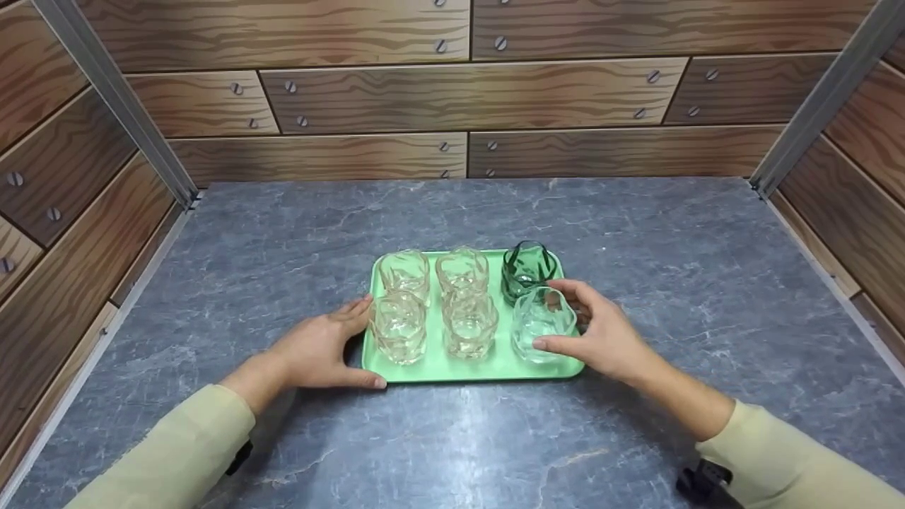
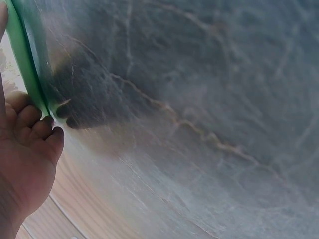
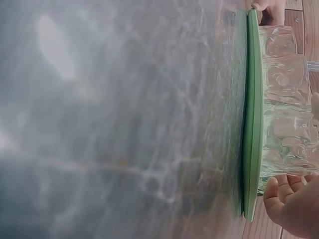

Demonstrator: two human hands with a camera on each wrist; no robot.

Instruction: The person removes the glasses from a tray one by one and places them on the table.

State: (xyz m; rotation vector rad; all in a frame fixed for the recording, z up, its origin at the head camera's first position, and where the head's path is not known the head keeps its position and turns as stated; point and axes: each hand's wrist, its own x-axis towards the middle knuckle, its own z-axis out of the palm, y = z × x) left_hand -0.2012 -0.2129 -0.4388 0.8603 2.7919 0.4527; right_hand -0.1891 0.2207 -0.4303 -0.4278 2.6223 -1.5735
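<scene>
Head view, frame centre: left hand [image 1: 318, 350] grips the tray [image 1: 431, 371] edge, steadying it; right hand [image 1: 601, 332] curls round the lower-right clear glass [image 1: 541, 325] beside the green glass [image 1: 527, 272].

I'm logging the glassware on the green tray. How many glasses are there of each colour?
Clear glasses: 5, among them the near-right one that the right hand holds.
Dark green glass: 1, at the far right.
Total: 6 glasses on the tray, whose left edge the left hand grips.
</scene>
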